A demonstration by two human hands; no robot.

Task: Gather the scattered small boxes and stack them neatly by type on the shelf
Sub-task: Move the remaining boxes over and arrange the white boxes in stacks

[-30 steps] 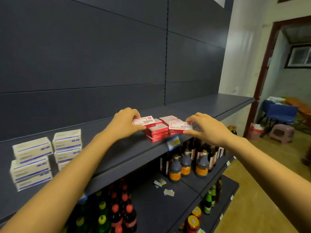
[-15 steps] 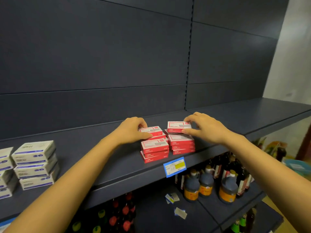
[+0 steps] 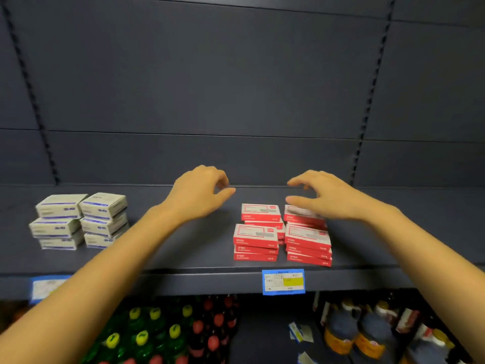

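The dark shelf (image 3: 199,256) holds red boxes (image 3: 282,236) at 5 o'clock and white boxes (image 3: 80,222) at 9 o'clock. The left hand (image 3: 199,195) and right hand (image 3: 325,195) hang above, fingers spread and holding nothing.

red boxes (image 3: 282,233): small flat cartons with white label on top, four neat stacks in a two-by-two block, lying flat near the front edge of the shelf (image 3: 199,258) | white boxes (image 3: 78,220): blue stripes, also four stacks close together, well apart to the left on the same shelf
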